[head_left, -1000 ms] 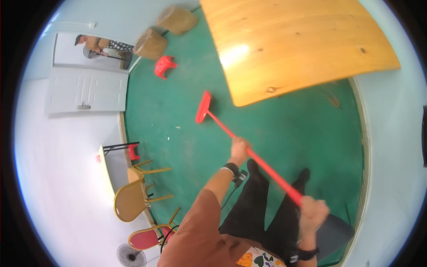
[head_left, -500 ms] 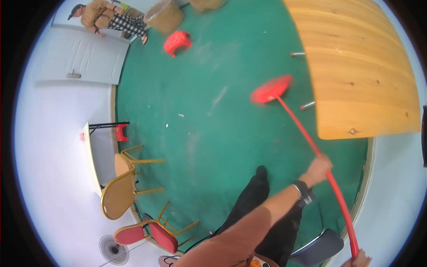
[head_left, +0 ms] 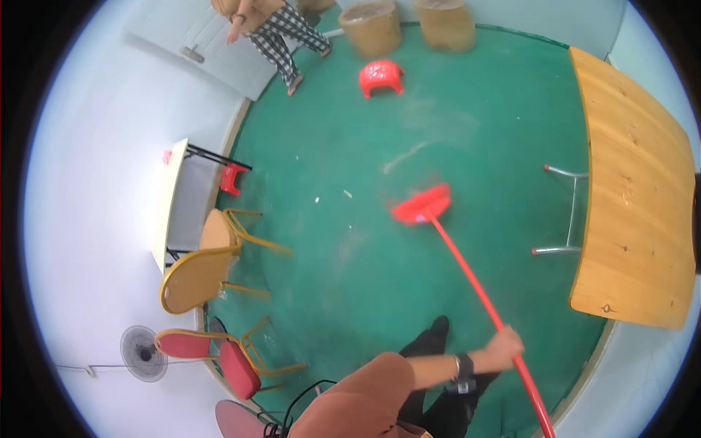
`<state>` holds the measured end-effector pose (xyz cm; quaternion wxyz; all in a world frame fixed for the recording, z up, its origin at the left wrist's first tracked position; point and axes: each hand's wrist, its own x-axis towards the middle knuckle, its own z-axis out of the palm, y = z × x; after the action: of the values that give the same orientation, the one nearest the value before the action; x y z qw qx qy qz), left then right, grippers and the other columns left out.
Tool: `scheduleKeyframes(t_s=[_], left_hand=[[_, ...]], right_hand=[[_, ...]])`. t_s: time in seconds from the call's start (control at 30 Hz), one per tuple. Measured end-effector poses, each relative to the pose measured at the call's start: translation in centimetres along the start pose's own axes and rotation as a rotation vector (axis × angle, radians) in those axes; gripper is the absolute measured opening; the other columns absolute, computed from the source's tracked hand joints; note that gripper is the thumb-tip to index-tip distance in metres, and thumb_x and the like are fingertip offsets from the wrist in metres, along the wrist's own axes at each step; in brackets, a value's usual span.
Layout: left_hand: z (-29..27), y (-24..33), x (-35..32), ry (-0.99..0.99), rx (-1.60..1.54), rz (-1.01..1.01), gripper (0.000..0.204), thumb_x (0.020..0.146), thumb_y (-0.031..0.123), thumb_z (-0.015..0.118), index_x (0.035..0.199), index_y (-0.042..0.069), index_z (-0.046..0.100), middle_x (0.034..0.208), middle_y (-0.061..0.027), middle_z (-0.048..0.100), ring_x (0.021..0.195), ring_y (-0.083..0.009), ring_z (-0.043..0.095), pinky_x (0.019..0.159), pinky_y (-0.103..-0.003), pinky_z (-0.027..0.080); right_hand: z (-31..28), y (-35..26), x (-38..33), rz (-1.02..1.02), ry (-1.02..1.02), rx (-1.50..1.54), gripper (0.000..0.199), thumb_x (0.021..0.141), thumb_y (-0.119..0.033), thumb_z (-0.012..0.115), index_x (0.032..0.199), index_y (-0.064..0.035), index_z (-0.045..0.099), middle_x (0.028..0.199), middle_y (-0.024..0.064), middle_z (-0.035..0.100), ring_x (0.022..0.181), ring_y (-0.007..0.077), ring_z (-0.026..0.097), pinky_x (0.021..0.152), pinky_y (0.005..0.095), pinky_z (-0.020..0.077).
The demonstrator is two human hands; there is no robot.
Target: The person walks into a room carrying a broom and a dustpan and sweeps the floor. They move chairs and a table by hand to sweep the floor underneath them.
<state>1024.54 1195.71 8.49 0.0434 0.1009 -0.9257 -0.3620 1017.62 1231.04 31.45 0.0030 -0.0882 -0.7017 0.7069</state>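
My left hand (head_left: 504,349) is closed around the red handle of a broom (head_left: 475,281), with a dark band and watch on its wrist. The handle runs from the lower right up to a red broom head (head_left: 423,204), which is over the green floor with its bristles slightly blurred. My right hand is out of view, as is the upper end of the handle. A few small white scraps (head_left: 347,194) lie on the floor left of the broom head. My dark shoe (head_left: 439,325) shows below it.
A wooden table (head_left: 635,212) with metal legs stands at the right. Chairs (head_left: 198,281) and a folding table (head_left: 171,197) line the left wall, near a fan (head_left: 144,354). Beyond are a red stool (head_left: 381,76), round brown containers (head_left: 371,28) and a person in checked trousers (head_left: 277,45).
My view has turned, so the wooden table sits farther right. The broom head has shifted relative to the floor, toward the white scraps. My right hand has left the picture. The person has moved from the door.
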Motion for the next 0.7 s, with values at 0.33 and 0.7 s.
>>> scheduleKeyframes(t_s=[0.33,0.7], left_hand=[[0.9,-3.7,-5.0,-0.191,-0.109,0.029,0.014,0.059,0.022,0.061,0.057,0.009,0.061,0.055,-0.0126,0.058,0.058,-0.0326,0.060,0.057,-0.041,0.047],[-17.9,-23.4,-2.2,0.353,0.491,-0.161,0.012,0.059,0.021,0.067,0.060,0.011,0.062,0.064,-0.0105,0.058,0.073,-0.0280,0.057,0.069,-0.041,0.046]], right_hand=[[11.5,-4.9,-6.6,0.171,0.072,0.433,0.038,0.090,-0.019,0.037,0.053,-0.0182,0.029,0.042,-0.0033,0.025,0.037,0.0115,0.025,0.046,0.0298,0.0311],[28.7,9.1,-9.5,-0.324,-0.574,-0.226,0.026,0.087,-0.009,0.046,0.062,-0.0064,0.040,0.052,0.0021,0.041,0.053,0.0117,0.038,0.070,0.0344,0.0430]])
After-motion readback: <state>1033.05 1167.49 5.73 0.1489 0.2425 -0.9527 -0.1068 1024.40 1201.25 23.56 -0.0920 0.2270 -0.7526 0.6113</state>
